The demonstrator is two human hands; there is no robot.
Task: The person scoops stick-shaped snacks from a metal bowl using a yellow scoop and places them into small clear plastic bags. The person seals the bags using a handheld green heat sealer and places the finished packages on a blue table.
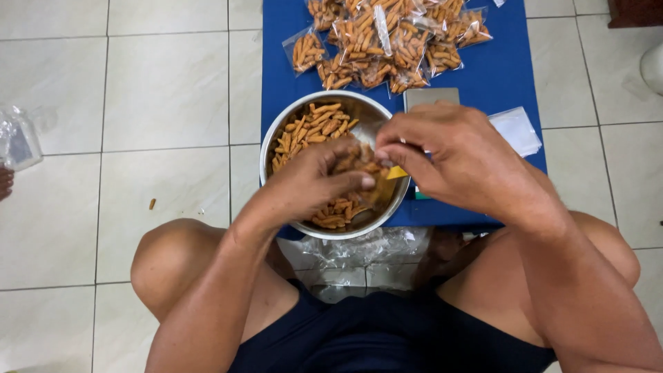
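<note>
Bare arms, no sleeves; bare knees; dark navy shorts [387, 338]; no rings, no watch.

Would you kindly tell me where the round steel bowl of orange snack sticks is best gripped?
Probably by the bare rim of the round steel bowl on its left side, coming from the left: both hands crowd the right and near parts, and filled clear bags lie beyond.

We see orange-brown snack sticks [314, 131] in a silver bowl [273, 148], a blue mat [497, 76] beyond our hands, and white floor tiles [166, 90].
</note>
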